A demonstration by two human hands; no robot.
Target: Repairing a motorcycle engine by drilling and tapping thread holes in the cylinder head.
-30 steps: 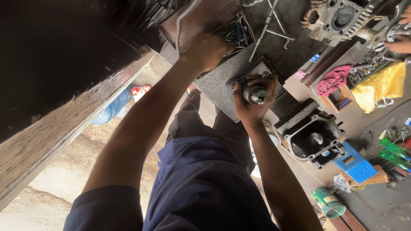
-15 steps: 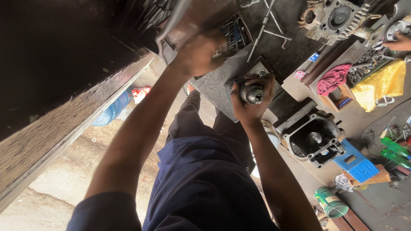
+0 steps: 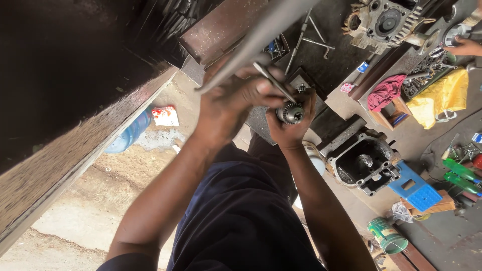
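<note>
On the far left a blue plastic bottle (image 3: 131, 133) is lying in the dirt by a rough wooden beam (image 3: 60, 165). The left hand (image 3: 232, 103) is wrapping its fingers tight round a long grey metal bar (image 3: 261, 37), probably stiff and a bit hefty. Right beside it the right hand (image 3: 293, 125) is cupping a knurled steel drill chuck (image 3: 290, 114), fingers curled around it; small, dense, maybe oily, so gripping the ribbed collar seems best. Further right a cast engine casing (image 3: 364, 163) is sitting on the floor.
</note>
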